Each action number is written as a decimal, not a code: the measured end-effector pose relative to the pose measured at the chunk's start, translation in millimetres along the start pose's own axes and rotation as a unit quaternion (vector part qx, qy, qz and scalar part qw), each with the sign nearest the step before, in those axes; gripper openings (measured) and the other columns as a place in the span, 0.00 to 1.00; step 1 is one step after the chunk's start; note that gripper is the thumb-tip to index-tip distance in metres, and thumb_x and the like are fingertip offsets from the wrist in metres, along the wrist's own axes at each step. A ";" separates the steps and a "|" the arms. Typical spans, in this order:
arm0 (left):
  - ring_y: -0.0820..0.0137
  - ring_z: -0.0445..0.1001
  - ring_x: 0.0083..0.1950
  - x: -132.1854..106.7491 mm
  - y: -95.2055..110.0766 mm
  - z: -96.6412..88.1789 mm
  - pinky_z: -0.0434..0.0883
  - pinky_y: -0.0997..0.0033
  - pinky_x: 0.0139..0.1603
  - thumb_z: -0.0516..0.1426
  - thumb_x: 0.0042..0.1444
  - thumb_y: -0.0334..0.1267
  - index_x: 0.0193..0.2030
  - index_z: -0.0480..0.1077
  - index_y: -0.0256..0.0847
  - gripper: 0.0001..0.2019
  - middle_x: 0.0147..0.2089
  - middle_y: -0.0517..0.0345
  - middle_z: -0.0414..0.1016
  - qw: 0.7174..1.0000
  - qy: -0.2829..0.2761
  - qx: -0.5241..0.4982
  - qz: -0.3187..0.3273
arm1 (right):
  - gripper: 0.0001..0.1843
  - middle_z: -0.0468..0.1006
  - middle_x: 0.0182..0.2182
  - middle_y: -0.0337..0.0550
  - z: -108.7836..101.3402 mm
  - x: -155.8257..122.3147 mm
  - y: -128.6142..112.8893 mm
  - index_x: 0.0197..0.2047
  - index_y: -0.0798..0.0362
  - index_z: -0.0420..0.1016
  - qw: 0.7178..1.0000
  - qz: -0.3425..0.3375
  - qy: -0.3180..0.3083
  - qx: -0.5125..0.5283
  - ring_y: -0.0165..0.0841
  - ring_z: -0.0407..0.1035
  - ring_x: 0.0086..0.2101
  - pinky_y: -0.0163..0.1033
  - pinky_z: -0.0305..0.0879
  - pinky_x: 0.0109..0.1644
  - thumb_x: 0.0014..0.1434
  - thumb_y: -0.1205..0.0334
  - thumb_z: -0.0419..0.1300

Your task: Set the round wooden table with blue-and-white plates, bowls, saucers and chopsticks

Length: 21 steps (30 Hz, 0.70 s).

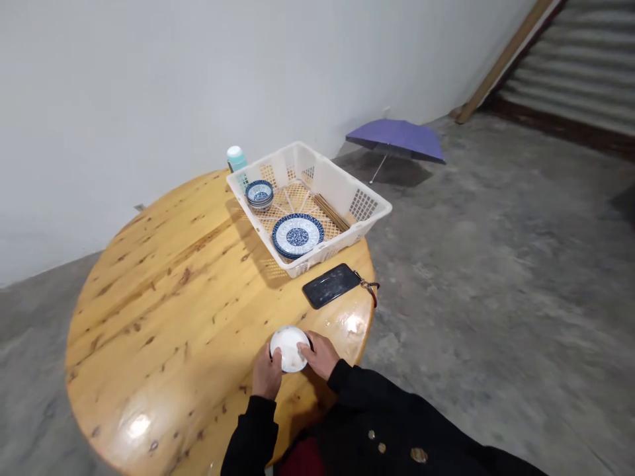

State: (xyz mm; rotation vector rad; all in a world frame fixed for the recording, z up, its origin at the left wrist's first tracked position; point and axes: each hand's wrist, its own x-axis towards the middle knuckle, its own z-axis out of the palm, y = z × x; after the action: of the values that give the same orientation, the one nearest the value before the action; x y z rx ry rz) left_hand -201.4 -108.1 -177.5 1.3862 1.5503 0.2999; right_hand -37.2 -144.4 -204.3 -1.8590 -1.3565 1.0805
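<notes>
Both hands hold a small round white dish (288, 348) over the near side of the wooden table. My left hand (267, 374) is closed on its left edge, the thumb over the rim. On the right edge, my right hand (320, 355) grips it the same way, its thumb lying across the white surface. Whether more dishes are stacked beneath it I cannot tell. Beyond the hands stands a white plastic basket (370, 221), holding a stack of blue-patterned bowls (259, 194), a stack of blue-rimmed plates (297, 235) and a bundle of chopsticks (331, 211).
A black phone (331, 285) with a strap lies between basket and hands. The round table (163, 311) has a glossy top. Behind the basket is a turquoise bottle with a white cap (237, 157). An open purple umbrella (397, 139) rests on the concrete floor (476, 297) near the wall.
</notes>
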 end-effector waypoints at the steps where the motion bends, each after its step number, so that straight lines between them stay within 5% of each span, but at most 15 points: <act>1: 0.65 0.75 0.37 -2.8 1.8 3.3 0.75 0.68 0.33 0.48 0.62 0.40 0.41 0.70 0.35 0.13 0.37 0.49 0.76 1.000 0.005 0.015 0.002 | 0.13 0.81 0.35 0.49 -3.1 -3.6 3.4 0.41 0.57 0.77 1.000 -0.002 -0.001 0.011 0.36 0.72 0.35 0.36 0.63 0.40 0.61 0.60 0.54; 5: 0.64 0.75 0.38 -10.8 11.2 19.9 0.74 0.67 0.40 0.49 0.60 0.40 0.39 0.70 0.36 0.12 0.36 0.50 0.76 0.999 0.029 0.040 0.018 | 0.14 0.81 0.35 0.50 -19.2 -11.8 15.3 0.41 0.57 0.78 0.999 -0.005 -0.004 0.042 0.37 0.73 0.35 0.37 0.65 0.40 0.60 0.59 0.54; 11: 0.65 0.75 0.38 -20.8 33.6 43.0 0.72 0.70 0.35 0.49 0.61 0.43 0.45 0.68 0.35 0.14 0.40 0.49 0.76 1.000 -0.021 0.005 0.011 | 0.15 0.80 0.33 0.48 -49.9 -20.1 27.7 0.39 0.57 0.77 0.998 -0.019 0.010 0.061 0.37 0.72 0.33 0.38 0.66 0.38 0.59 0.56 0.53; 17: 0.65 0.76 0.42 -35.5 75.2 44.2 0.68 0.70 0.43 0.49 0.63 0.38 0.46 0.70 0.37 0.12 0.42 0.49 0.78 0.979 -0.055 0.165 0.110 | 0.18 0.79 0.31 0.47 -74.4 -48.8 26.4 0.37 0.56 0.76 0.990 -0.010 0.103 0.092 0.37 0.72 0.32 0.38 0.68 0.37 0.57 0.51 0.54; 21: 0.65 0.76 0.41 -50.8 92.3 53.1 0.65 0.71 0.41 0.48 0.64 0.39 0.45 0.70 0.38 0.11 0.41 0.50 0.79 0.963 -0.100 0.200 0.149 | 0.23 0.77 0.27 0.44 -83.1 -84.5 26.1 0.41 0.57 0.75 0.977 0.047 0.153 0.140 0.33 0.69 0.24 0.36 0.67 0.27 0.56 0.46 0.54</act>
State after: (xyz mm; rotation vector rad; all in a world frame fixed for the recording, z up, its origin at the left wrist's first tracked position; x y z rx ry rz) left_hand -111.4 -144.4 -110.4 1.9103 1.2742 0.0215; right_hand 34.6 -232.7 -162.2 -1.8019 -0.9006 0.9297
